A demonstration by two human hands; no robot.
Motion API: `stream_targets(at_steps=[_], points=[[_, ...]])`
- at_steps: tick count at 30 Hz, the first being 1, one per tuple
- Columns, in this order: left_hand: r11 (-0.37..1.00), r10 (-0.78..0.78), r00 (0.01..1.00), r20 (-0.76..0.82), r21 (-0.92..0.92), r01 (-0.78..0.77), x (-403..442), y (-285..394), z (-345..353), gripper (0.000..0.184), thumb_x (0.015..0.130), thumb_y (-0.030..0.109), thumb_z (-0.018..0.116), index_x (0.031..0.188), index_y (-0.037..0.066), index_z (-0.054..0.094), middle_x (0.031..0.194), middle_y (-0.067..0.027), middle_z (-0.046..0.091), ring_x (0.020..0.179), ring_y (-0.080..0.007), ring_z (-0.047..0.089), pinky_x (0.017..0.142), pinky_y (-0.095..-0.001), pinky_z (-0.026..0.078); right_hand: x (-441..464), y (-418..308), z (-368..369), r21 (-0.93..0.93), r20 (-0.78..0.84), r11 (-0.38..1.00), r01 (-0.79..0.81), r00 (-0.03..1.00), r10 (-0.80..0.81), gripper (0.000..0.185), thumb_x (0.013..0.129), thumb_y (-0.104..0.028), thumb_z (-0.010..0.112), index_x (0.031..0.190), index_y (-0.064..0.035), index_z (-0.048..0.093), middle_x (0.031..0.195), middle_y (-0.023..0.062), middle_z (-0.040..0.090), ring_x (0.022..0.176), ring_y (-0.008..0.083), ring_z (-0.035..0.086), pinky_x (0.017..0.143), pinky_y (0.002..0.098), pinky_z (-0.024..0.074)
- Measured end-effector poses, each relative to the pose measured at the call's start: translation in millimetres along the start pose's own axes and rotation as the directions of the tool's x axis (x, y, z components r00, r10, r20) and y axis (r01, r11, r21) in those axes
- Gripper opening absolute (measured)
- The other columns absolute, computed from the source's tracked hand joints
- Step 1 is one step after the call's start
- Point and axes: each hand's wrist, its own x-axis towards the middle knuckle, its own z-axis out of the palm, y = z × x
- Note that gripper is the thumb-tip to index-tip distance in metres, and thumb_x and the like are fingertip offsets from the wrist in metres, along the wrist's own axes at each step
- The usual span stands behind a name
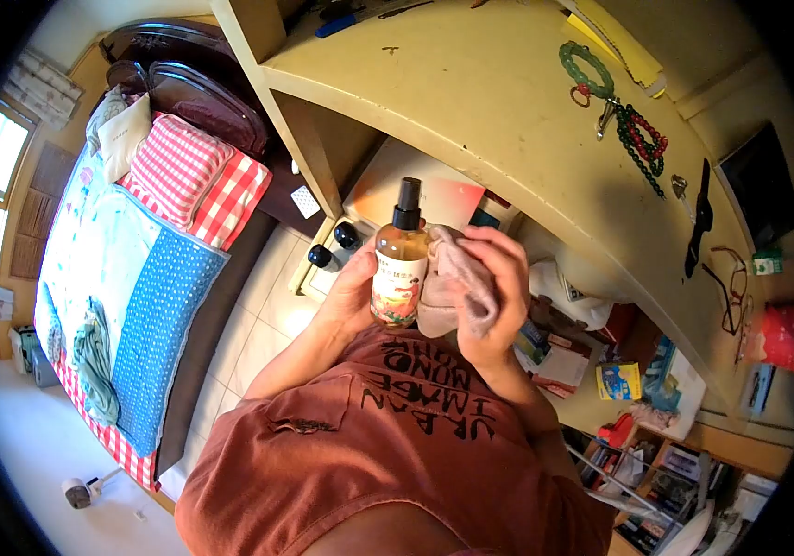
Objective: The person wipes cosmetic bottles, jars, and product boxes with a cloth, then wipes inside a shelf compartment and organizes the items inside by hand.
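Observation:
My left hand (352, 295) is wrapped round a clear bottle (401, 276) of amber liquid with a black pump top and a printed label. The bottle stands upright in front of my chest. In my right hand (499, 287) is a crumpled pinkish-grey cloth (457, 284), its folds against the right side of the bottle. The fingers of my right hand curl over the cloth's outer side.
A yellowish shelf (471, 120) slants close above my hands, bearing beaded strings (642, 139), glasses (735, 287) and a red container (777, 335). Two black-capped jars (348, 235) stand lower left. A bed (105, 278) is at left, a bookshelf (670, 486) lower right.

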Motion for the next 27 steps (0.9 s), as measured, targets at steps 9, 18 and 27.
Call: stream_targets(at_steps=[9, 18, 27], points=[[0.958, 0.144, 0.989, 0.034, 0.247, -0.148, -3, 6, 8, 0.068, 0.084, 0.033, 0.076, 0.137, 0.002, 0.047, 0.127, -0.0071, 0.06, 0.114, -0.0176, 0.059, 0.097, -0.0333, 0.047, 5, 7, 10, -0.042, 0.212, 0.981, 0.191, 0.961, -0.179, 0.043, 0.072, -0.014, 0.078, 0.112, -0.0051, 0.066, 0.118, 0.0124, 0.059, 0.109, 0.0349, 0.057, 0.094, 0.0437, 0.0467], [0.977, 0.009, 0.999, 0.035, 0.213, -0.016, -4, 5, 14, 0.071, 0.091, 0.041, 0.066, 0.143, 0.001, 0.038, 0.129, -0.0094, 0.056, 0.113, -0.0197, 0.059, 0.1, -0.0349, 0.046, 8, 11, 3, 0.023, 0.188, 1.0, 0.018, 0.982, -0.022, 0.034, 0.074, -0.005, 0.071, 0.107, 0.0007, 0.065, 0.109, 0.0152, 0.064, 0.1, 0.0328, 0.062, 0.088, 0.0395, 0.0487], [0.834, 0.142, 0.987, 0.075, 0.529, -0.16, -7, 2, 18, 0.082, 0.077, 0.026, 0.081, 0.14, 0.008, 0.032, 0.12, -0.0084, 0.055, 0.095, -0.0178, 0.063, 0.07, -0.028, 0.054, 3, 9, 4, 0.013, 0.191, 0.999, 0.036, 0.981, -0.038, 0.031, 0.075, -0.008, 0.071, 0.105, 0.0006, 0.065, 0.106, 0.0148, 0.065, 0.099, 0.0333, 0.062, 0.087, 0.04, 0.0488]])
